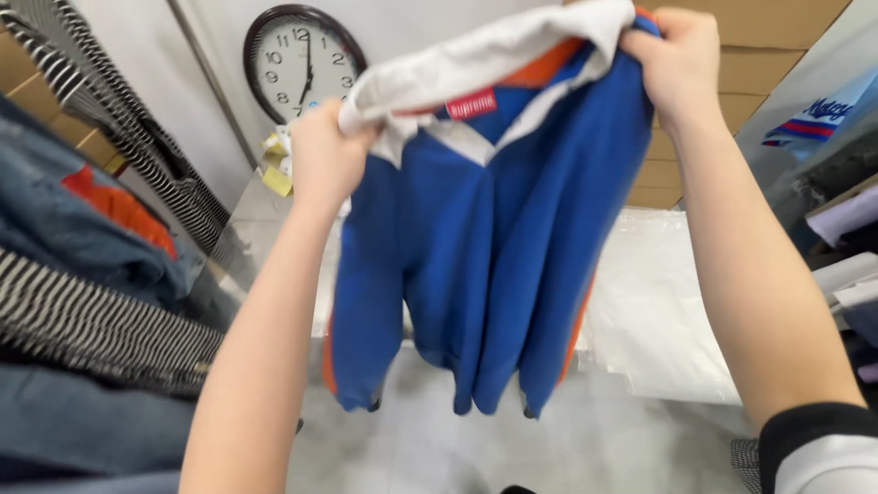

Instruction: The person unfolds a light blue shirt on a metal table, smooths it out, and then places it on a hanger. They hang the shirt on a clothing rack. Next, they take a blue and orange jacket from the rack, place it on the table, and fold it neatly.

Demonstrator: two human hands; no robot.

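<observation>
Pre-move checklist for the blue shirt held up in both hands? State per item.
1. Left hand grips the blue shirt at its white collar: ok.
2. Right hand grips the other shoulder: ok.
3. Shirt hangs free, hem off the table: ok.
4. Shirt hangs flat: not ok, bunched into vertical folds.
5. Sleeves untangled: cannot tell.
6. Clothes rack apart from the shirt: ok.

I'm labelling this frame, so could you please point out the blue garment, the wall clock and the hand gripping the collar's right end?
Blue garment [494, 247], head view, on its blue front panel.
Wall clock [302, 64], head view, on its white face.
Right hand [677, 59], head view, on its back.
</observation>
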